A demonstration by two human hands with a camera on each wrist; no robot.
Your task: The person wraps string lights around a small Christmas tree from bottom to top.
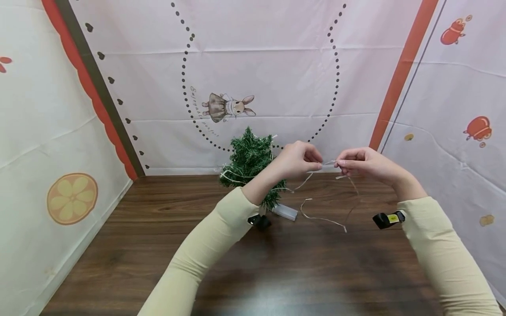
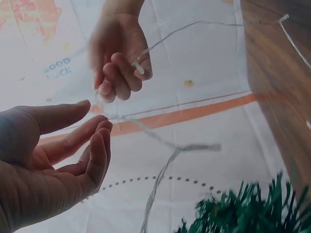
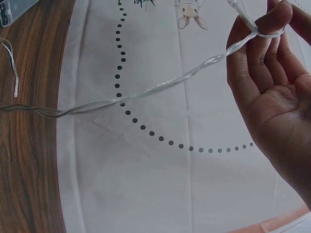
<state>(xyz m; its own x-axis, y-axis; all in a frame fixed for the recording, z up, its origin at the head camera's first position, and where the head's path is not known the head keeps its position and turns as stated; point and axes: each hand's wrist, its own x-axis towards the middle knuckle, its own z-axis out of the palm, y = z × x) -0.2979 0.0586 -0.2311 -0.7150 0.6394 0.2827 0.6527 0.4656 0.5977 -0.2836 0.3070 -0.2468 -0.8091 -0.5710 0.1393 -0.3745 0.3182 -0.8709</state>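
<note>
A small green artificial Christmas tree [image 1: 253, 153] stands at the back of the table, with a thin clear string of lights [image 1: 233, 180] draped around it. My right hand [image 1: 365, 164] pinches the light wire between thumb and fingertips, to the right of the tree. My left hand [image 1: 298, 160] is held in front of the tree's right side. In the left wrist view, its thumb and fingers are apart, and the wire [image 2: 155, 136] passes at the fingertips. A short stretch of wire spans the gap between both hands. The tree's lower right part is partly hidden by my left arm.
A pale battery box [image 1: 285, 212] lies at the tree's foot. A loose end of the wire [image 1: 322, 218] trails on the brown wooden table [image 1: 158, 245] to the right. Printed fabric [image 1: 269, 79] hangs behind and at both sides.
</note>
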